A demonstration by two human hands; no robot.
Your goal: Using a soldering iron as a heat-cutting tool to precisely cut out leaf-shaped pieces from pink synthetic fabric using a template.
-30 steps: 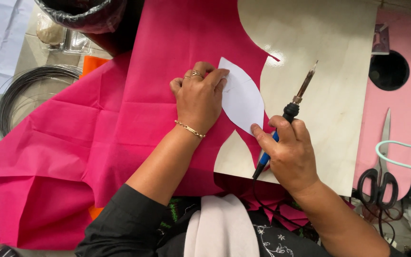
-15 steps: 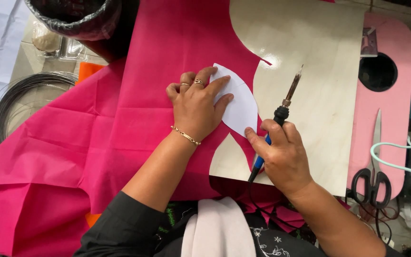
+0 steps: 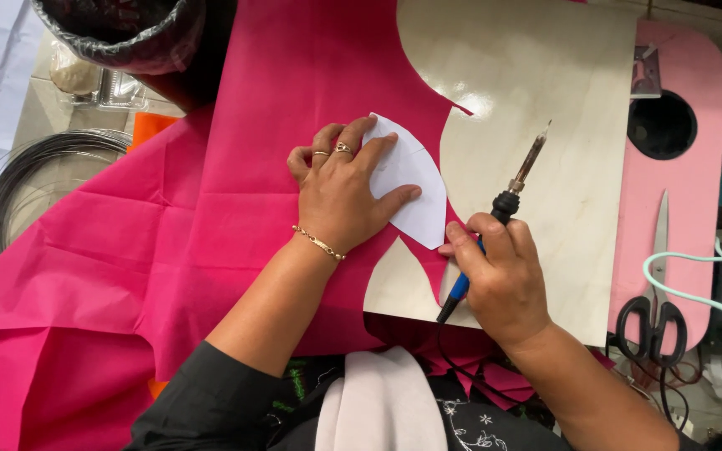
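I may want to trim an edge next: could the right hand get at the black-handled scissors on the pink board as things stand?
Probably yes, but not freely: the right hand is gripping the blue-handled hot cutting tool. The black-handled scissors lie uncovered on the pink board just to its right, with nothing between.

Bright, even overhead light, sharp focus, soft shadows (a glare patch on the pale board point(image 3: 470, 100)).

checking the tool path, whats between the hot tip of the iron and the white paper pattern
In the head view, only bare pale wooden board lies between the iron's tip and the white paper pattern; the pink fabric edge ends beside the pattern.
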